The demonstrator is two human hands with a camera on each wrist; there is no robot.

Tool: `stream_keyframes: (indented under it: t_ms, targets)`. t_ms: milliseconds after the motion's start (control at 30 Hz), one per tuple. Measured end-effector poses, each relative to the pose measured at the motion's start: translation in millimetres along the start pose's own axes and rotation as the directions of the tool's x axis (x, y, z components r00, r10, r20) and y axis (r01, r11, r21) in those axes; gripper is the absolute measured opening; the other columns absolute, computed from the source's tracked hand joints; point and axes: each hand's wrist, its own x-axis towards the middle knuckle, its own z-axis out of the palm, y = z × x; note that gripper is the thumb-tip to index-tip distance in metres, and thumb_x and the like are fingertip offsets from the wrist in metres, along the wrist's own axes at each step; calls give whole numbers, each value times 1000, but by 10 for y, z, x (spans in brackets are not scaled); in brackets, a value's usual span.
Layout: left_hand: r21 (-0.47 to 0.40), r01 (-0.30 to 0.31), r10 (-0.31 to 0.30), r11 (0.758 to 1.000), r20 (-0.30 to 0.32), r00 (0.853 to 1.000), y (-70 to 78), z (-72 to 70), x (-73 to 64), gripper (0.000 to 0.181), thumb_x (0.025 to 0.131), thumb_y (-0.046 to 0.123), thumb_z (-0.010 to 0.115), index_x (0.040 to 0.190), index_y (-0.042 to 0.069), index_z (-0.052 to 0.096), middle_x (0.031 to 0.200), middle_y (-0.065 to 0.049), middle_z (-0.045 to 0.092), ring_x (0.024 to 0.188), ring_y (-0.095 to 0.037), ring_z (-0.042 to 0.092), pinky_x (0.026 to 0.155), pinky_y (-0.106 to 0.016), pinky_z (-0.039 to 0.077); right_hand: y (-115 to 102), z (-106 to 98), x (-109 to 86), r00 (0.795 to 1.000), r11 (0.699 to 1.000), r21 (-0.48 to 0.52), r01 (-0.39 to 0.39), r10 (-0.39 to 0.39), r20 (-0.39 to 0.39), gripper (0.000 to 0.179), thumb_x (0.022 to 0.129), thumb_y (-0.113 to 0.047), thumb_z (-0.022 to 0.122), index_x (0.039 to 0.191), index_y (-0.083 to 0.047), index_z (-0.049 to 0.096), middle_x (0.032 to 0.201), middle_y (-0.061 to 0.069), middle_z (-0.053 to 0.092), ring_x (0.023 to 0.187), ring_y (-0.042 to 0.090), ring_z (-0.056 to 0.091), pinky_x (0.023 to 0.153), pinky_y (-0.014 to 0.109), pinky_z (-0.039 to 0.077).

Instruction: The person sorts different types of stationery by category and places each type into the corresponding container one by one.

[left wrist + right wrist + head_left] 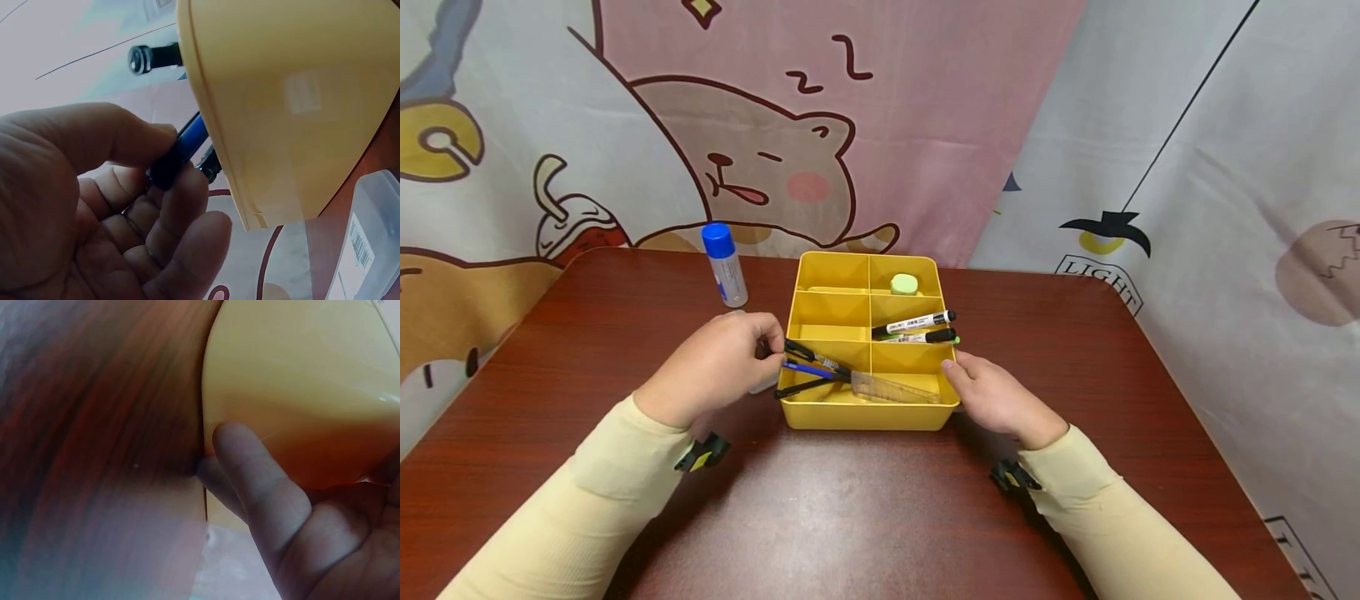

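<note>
A yellow divided organizer box (863,417) stands on the table, tilted in neither direction. At its near left corner my left hand (718,362) pinches the dark end of a blue pen (189,142) between thumb and fingers. The pen leans out over the rim, its other end in the front left compartment. Beside it lie black pens (808,387) and a clear ruler (895,389), which spans into the front right compartment. My right hand (996,396) grips the box's right wall, thumb at the rim and fingers against the outside (262,475).
Two black-and-white markers (917,323) lie in the middle right compartment, with a pale green block (904,285) behind them. A blue-capped glue stick (726,265) stands back left. Left of the box lies a clear plastic case (369,234), partly hidden by my left hand.
</note>
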Motion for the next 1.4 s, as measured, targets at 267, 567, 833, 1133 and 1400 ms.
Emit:
stream_keyframes:
  t_ms: [267, 567, 833, 1133, 1400]
  targets:
    - [38, -35, 35, 999, 1, 999, -3, 22, 0, 9, 88, 9, 68, 85, 15, 64, 72, 2, 59, 65, -16, 51, 59, -31, 42, -2, 0, 0, 1000, 1000, -5, -2, 2, -2, 48, 114, -33, 35, 147, -4, 54, 119, 12, 71, 111, 24, 65, 107, 52, 49]
    - [60, -27, 24, 998, 40, 999, -4, 78, 10, 10, 93, 11, 72, 88, 15, 64, 82, 1, 64, 72, -16, 55, 66, -32, 46, 3, -1, 1, 1000, 1000, -1, 0, 0, -2, 48, 114, -34, 36, 146, -4, 54, 117, 11, 71, 109, 23, 65, 106, 51, 50]
    - [61, -36, 34, 997, 33, 999, 6, 81, 7, 10, 93, 16, 73, 87, 16, 65, 82, 2, 64, 69, -14, 54, 63, -31, 44, 4, 6, 1, 1000, 1000, -4, -2, 2, -2, 50, 114, -34, 35, 150, -3, 51, 122, 13, 70, 113, 24, 64, 108, 53, 49]
    - [22, -47, 47, 999, 2, 999, -24, 42, 7, 9, 97, 23, 70, 94, 14, 70, 78, 3, 69, 66, -12, 57, 62, -30, 49, 3, 8, -2, 1000, 1000, -14, -2, 2, -7, 52, 114, -33, 35, 153, -2, 48, 130, 15, 68, 118, 26, 62, 112, 55, 46]
    - [9, 27, -27, 1000, -40, 999, -57, -27, 30, 14, 102, 28, 67, 101, 14, 69, 94, -4, 75, 79, -19, 65, 69, -34, 52, 4, 13, 2, 1000, 1000, -22, 0, 0, -10, 51, 114, -33, 35, 152, -2, 50, 130, 15, 68, 118, 27, 62, 113, 55, 46]
